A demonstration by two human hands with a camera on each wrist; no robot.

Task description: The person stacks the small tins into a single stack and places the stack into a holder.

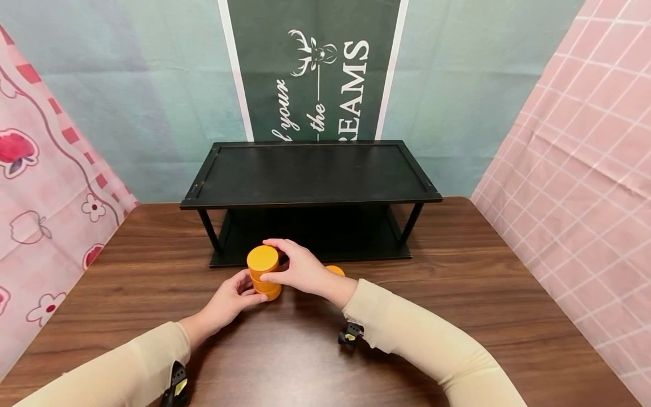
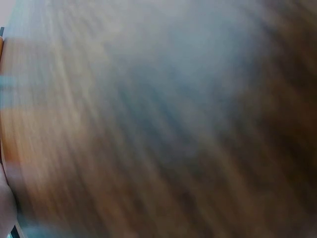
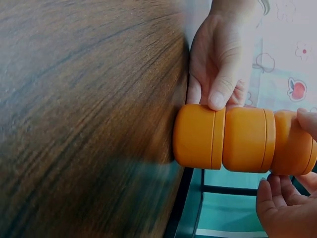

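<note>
Three small orange lidded jars stand in a stack on the wooden table, just in front of the black rack. My right hand (image 1: 303,272) grips the top jar (image 1: 262,259) between thumb and fingers. Down at the base, the thumb of my left hand (image 1: 230,296) touches the bottom jar (image 3: 194,136), its fingers partly hidden behind it. Between them sits the middle jar (image 3: 246,140), in line with the other two in the right wrist view. Only blurred wood grain and a sliver of hand at the edge appear in the left wrist view.
Another orange jar (image 1: 335,270) peeks out behind my right wrist. A two-level black rack (image 1: 310,175) stands at the table's back, its lower shelf just beyond the stack. Patterned cloths hang on the left, back and right of the wooden table (image 1: 488,294).
</note>
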